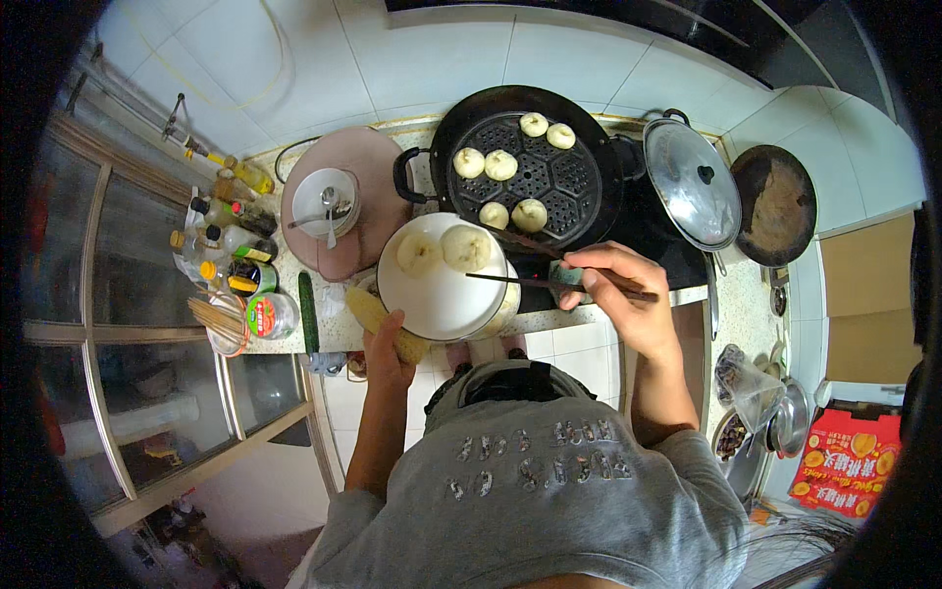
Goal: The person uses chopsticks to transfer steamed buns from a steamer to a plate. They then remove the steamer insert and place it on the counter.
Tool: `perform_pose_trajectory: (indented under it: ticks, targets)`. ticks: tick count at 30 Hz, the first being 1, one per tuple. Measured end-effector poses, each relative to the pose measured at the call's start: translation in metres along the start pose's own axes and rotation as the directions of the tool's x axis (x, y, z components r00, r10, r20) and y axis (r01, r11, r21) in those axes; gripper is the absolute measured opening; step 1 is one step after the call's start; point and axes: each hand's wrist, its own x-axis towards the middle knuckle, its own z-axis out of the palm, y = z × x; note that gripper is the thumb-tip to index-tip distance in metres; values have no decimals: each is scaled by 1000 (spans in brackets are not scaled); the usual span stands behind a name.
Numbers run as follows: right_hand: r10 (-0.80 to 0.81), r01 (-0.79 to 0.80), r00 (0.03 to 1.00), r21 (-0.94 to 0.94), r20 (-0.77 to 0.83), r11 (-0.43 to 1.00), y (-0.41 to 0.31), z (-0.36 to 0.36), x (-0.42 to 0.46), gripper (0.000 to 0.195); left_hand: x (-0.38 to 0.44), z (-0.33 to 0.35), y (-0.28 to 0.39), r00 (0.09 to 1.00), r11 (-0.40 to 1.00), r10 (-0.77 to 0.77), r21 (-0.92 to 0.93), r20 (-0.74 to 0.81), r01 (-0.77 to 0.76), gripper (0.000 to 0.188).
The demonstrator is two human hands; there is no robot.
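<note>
My left hand [388, 346] grips the near left edge of a white plate [445, 309] through a yellowish cloth [366, 309]. Two pale steamed buns lie on this plate, one bun [418, 255] at the left and another bun [466, 248] beside it. In my right hand [625, 287] is a pair of dark chopsticks [515, 280], spread apart, their tips near the right bun. Beyond the plate a black wok [508, 99] holds a perforated steamer rack [528, 177]. Several buns [500, 165] sit on that rack in pairs.
Left of the wok, white bowls [313, 193] with spoons rest on a pinkish round board [383, 177]. A cucumber [307, 313], jars and bottles [246, 243] line the left counter. To the right are a metal lid [688, 184] and a brown-stained pan [773, 206].
</note>
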Motion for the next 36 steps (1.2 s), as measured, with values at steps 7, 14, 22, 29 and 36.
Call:
perform_pose_trajectory:
  ticks: [7, 14, 22, 29, 36]
  targets:
    - [-31, 54, 866, 32, -498, 998, 27, -50, 32, 19, -7, -15, -4, 997, 1000, -25, 2, -66, 25, 47]
    - [-26, 41, 693, 4, -720, 999, 135, -86, 116, 27, -16, -14, 1, 996, 1000, -3, -20, -84, 2, 46]
    - [31, 37, 654, 72, -756, 997, 160, -84, 138, 33, -25, -20, -3, 991, 1000, 24, 11, -131, -23, 51]
    - [7, 78, 621, 71, -784, 994, 147, -83, 124, 37, -25, -13, 0, 993, 999, 15, -41, -118, -20, 48]
    - [56, 121, 745, 216, -665, 969, 73, -59, 76, 35, -19, 4, 8, 995, 998, 61, -18, -81, -63, 46]
